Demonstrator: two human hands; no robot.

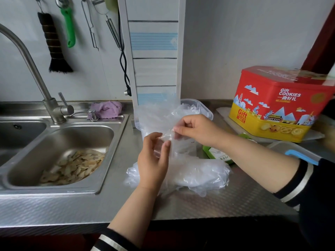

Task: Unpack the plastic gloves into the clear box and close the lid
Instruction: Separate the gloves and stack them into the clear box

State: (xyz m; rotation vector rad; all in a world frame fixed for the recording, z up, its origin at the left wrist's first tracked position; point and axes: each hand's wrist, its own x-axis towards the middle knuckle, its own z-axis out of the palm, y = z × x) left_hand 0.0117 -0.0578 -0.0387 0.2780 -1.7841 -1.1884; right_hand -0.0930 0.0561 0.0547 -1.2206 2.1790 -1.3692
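Note:
A clear plastic glove (168, 122) is held up between both hands over the steel counter. My left hand (154, 160) pinches its lower edge, and my right hand (194, 129) pinches it a little higher and to the right. Under my hands lies a loose pile of clear gloves (199, 173). Behind the raised glove stands the clear box (204, 107), with some gloves inside. The box lid (297, 153), clear with a blue clip, lies on the counter to the right. The green and white glove packet (217, 154) rests beside the pile.
A steel sink (59, 156) with pale food scraps sits at the left, with its tap (36, 73) behind. A purple cloth (107, 109) lies at the sink's back edge. A red and yellow cookie tin (279, 104) stands on a white board at the right. Utensils hang on the wall.

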